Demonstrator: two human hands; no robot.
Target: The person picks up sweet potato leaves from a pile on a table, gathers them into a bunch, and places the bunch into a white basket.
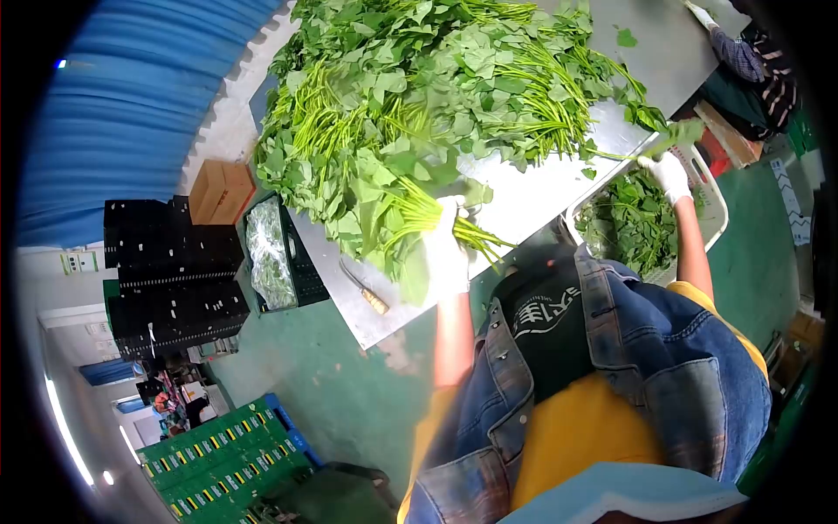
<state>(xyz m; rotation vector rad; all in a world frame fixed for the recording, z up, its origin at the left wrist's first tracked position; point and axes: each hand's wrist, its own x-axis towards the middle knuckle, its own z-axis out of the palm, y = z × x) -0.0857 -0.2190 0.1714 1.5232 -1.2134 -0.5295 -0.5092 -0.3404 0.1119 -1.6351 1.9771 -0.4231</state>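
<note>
**Hands.** Your left hand (449,253), in a white glove, is clamped around the stems of a bunch of leafy greens (401,218) at the near edge of the steel table (532,196). The leaves lie on the table top and the cut ends jut out past your fingers. Your right hand (668,175), also gloved, is well apart from the left. It pinches a single leafy stalk (685,133) just off the table's near edge, above the white crate (716,205).

**Table top.** A large heap of loose greens (419,79) covers most of the surface and touches the bunch you hold. A knife (367,293) with a pale handle lies near the table's near corner, just beside your left hand.

**Beside the table.**
- The white crate holds more greens (628,223).
- A black crate (301,262) holds bagged leaves.
- A cardboard box (223,190) sits near it.
- Stacked black crates (175,271) stand close by.
- Green crates (227,454) stand farther off.

**Far edge.** Another person's plaid sleeve (742,57) shows here.
</note>
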